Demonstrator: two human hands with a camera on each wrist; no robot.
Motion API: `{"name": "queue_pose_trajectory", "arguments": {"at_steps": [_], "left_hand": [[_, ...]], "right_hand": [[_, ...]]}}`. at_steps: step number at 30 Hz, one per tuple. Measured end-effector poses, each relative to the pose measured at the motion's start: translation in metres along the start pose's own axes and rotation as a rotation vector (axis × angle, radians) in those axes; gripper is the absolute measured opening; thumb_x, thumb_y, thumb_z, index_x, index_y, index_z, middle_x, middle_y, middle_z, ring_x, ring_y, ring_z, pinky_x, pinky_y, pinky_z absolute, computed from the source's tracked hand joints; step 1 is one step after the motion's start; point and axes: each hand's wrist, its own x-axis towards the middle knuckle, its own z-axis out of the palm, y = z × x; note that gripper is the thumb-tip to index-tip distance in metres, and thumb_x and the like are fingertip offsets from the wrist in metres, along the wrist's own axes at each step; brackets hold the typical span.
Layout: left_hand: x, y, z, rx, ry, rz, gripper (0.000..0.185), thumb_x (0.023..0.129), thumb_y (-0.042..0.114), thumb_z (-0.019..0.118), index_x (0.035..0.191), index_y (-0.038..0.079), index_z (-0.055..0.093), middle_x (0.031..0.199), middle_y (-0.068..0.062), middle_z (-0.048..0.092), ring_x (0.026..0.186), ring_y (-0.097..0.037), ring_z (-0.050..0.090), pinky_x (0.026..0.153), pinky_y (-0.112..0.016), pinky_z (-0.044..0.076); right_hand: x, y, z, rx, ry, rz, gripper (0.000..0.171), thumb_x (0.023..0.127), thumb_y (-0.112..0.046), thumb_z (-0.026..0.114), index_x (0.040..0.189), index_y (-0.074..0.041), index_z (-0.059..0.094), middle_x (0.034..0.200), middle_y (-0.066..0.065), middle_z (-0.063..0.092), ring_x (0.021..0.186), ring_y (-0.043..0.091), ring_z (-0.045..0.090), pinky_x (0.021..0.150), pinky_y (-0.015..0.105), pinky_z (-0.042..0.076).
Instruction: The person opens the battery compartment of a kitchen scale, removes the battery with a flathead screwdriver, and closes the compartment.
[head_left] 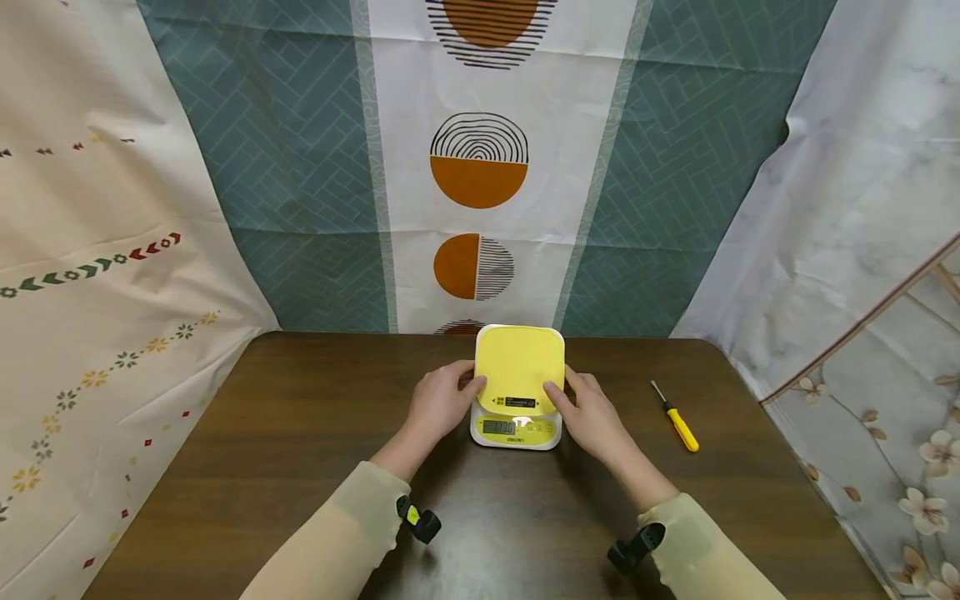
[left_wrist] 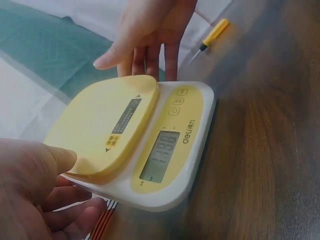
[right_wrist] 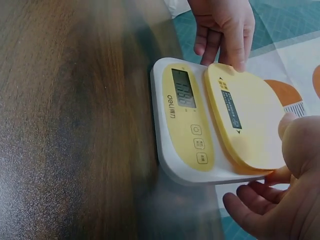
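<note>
A yellow-and-white digital kitchen scale (head_left: pixel 520 358) is between my two hands, its display towards me. Lit digits show on the display (left_wrist: pixel 160 156). My left hand (head_left: pixel 441 400) grips its left side, thumb on the yellow weighing plate and the other fingers by the lower edge. On the opposite side, my right hand (head_left: pixel 594 414) holds it likewise, thumb over the plate's edge. Nothing lies on the plate. In the head view the scale's far edge overlaps the curtain; whether its base touches the table I cannot tell.
A screwdriver (head_left: pixel 677 423) with a yellow handle lies on the dark wooden table (head_left: pixel 315 442), right of the scale. A patterned curtain (head_left: pixel 480 83) hangs behind the table's back edge. Light cloths (head_left: pixel 90 350) hang along both sides.
</note>
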Motion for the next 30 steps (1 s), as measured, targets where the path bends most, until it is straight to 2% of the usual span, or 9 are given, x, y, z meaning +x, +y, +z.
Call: {"name": "queue_pose_trajectory", "arguments": {"at_steps": [5,15,26,30], "left_hand": [[-0.001,0.001,-0.003,-0.018,0.001,-0.014,0.049,0.107,0.030,0.077,0.150,0.007,0.069,0.136,-0.009,0.076,0.121,-0.029,0.072,0.105,-0.049,0.059],[-0.004,0.002,-0.009,-0.020,0.036,0.023,0.044,0.108,0.023,0.076,0.148,0.007,0.069,0.139,-0.011,0.075,0.121,-0.030,0.073,0.104,-0.052,0.059],[-0.003,0.001,-0.014,-0.041,0.087,0.031,0.044,0.109,0.021,0.073,0.149,0.005,0.067,0.137,-0.012,0.076,0.127,-0.032,0.072,0.106,-0.052,0.058],[-0.004,0.003,-0.017,-0.030,0.080,0.038,0.046,0.109,0.023,0.073,0.151,0.004,0.066,0.138,-0.012,0.076,0.127,-0.033,0.072,0.108,-0.054,0.057]], "right_hand": [[0.000,-0.002,0.000,0.005,0.005,-0.015,0.079,0.116,-0.053,0.052,0.170,0.002,0.036,0.157,0.027,0.049,0.134,0.042,0.058,0.111,0.064,0.049],[0.001,-0.009,-0.001,0.067,0.017,-0.008,0.077,0.117,-0.054,0.049,0.171,-0.001,0.036,0.159,0.027,0.047,0.144,0.046,0.052,0.118,0.069,0.043],[0.004,-0.018,0.002,0.135,0.051,-0.037,0.069,0.119,-0.046,0.049,0.171,-0.003,0.038,0.153,0.024,0.050,0.128,0.038,0.064,0.112,0.060,0.051],[0.004,-0.019,0.001,0.138,0.059,-0.057,0.069,0.119,-0.046,0.049,0.171,-0.002,0.038,0.154,0.025,0.050,0.135,0.040,0.060,0.115,0.062,0.048]]}}
